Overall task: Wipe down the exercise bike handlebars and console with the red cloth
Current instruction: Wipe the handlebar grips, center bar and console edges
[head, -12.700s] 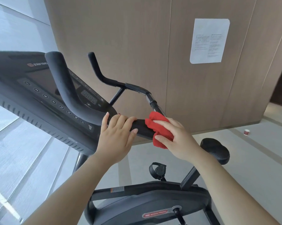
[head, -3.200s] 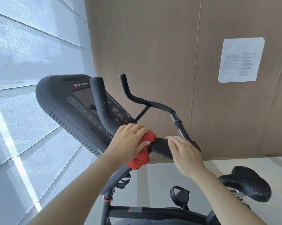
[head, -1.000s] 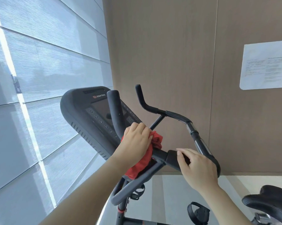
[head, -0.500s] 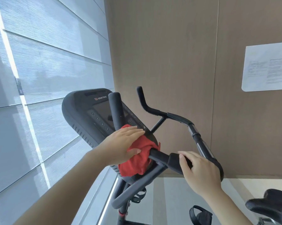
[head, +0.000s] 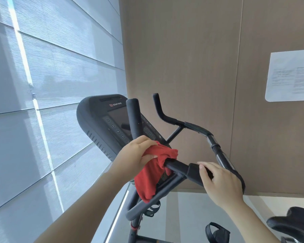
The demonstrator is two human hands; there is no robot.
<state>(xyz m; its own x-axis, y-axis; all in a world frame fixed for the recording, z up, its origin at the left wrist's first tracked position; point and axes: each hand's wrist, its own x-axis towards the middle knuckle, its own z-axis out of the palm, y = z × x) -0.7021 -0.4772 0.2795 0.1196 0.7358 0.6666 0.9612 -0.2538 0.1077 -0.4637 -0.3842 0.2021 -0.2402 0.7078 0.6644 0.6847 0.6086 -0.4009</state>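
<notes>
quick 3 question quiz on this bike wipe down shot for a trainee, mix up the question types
1. Which hand grips the red cloth? A. left hand B. right hand C. neither
2. True or false: the right hand holds the handlebar bare, with no cloth under it.
3. Fill in: the brand printed on the console reads STAR ____.

Key: 1 A; 2 true; 3 TRAC

Gym or fitness room: exercise bike (head: 165, 181) with console (head: 111, 120), wood-panelled wall (head: 182, 58), posted notice (head: 291, 76), window blinds (head: 51, 76).
</notes>
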